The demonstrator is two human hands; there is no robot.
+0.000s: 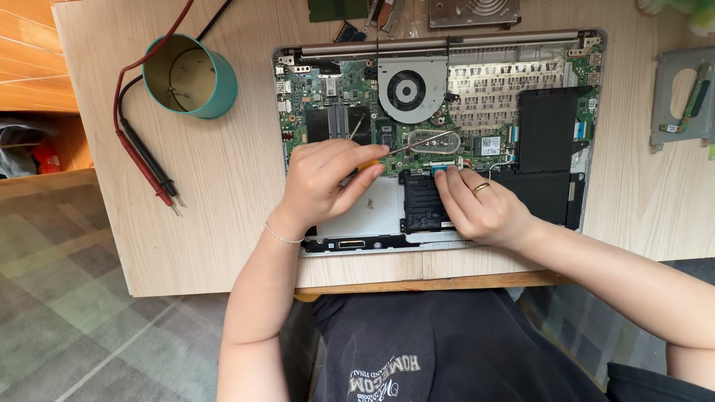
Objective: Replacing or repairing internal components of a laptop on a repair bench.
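Note:
An opened laptop (521,56) lies bottom-up on the wooden table, its green board, round fan (407,91) and black battery (547,130) exposed. My left hand (324,182) grips a screwdriver (417,145) with an orange handle, and its metal shaft points right over the board. My right hand (480,208), wearing a ring, rests on the black battery section, its fingertips pressing a small blue tab (441,170) at the board's lower edge.
A teal tin cup (216,93) stands at the back left. Red and black meter probes (149,167) lie left of the laptop. A grey metal bracket (681,97) sits at the right edge, and loose parts lie along the far edge.

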